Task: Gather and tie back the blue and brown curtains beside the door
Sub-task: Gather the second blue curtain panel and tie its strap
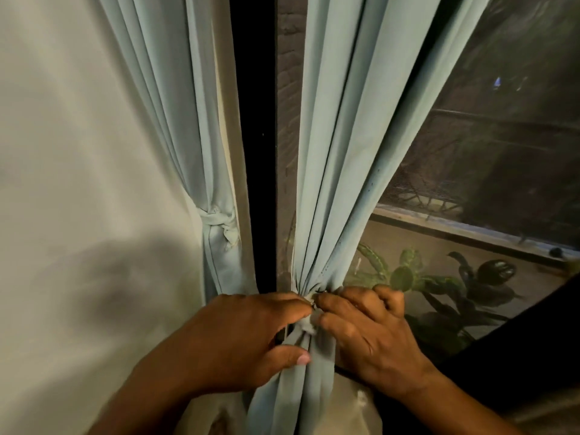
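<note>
Far left is just the pale wall [78,152], then the first blue curtain [175,120], which looks done already: it's cinched with a knotted tie [219,226] of the same fabric, sitting right against a beige-brown edge that could be the brown layer, hard to say for sure. Next comes the dark door gap [255,136], and just right of it the second blue curtain [342,152], bunched into tight pleats where both hands meet low in the middle. The left hand [238,337] is curled around the gathered bundle from the left, thumb pressing into the folds below the pinch point. The right hand [373,331] has its fingertips pinching at a small whitish tie [309,321], can't tell if it's a cord or a strip. Behind on the right there's a window screen [502,136] and a leafy plant [417,277]. My guess is this fabric is light, soft and a bit slippery, so the pleats will want to slide loose; best to hold right at the narrow waist of the bundle and keep it squeezed while the tie gets snugged.
</note>
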